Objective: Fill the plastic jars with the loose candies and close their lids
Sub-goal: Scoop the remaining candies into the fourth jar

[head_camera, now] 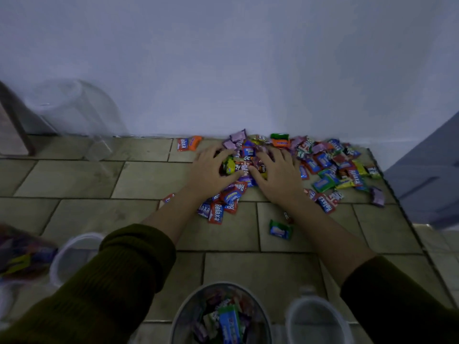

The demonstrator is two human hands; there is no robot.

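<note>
A heap of wrapped candies [325, 165] lies on the tiled counter against the white wall. My left hand [211, 170] and my right hand [278, 175] lie on the heap side by side, fingers curled round a clump of candies [242, 165] between them. An open plastic jar [221, 316] partly filled with candies stands at the near edge, below my arms. A white lid [318, 321] lies to its right and another lid [74, 256] lies at the left. An empty clear jar [74, 108] lies on its side at the far left.
A filled jar or bag of candies [22, 256] shows blurred at the left edge. Single candies [280, 229] lie scattered on the tiles [124, 180]. The counter's right edge [397, 202] drops off beside a grey surface. A brown frame [15, 120] stands far left.
</note>
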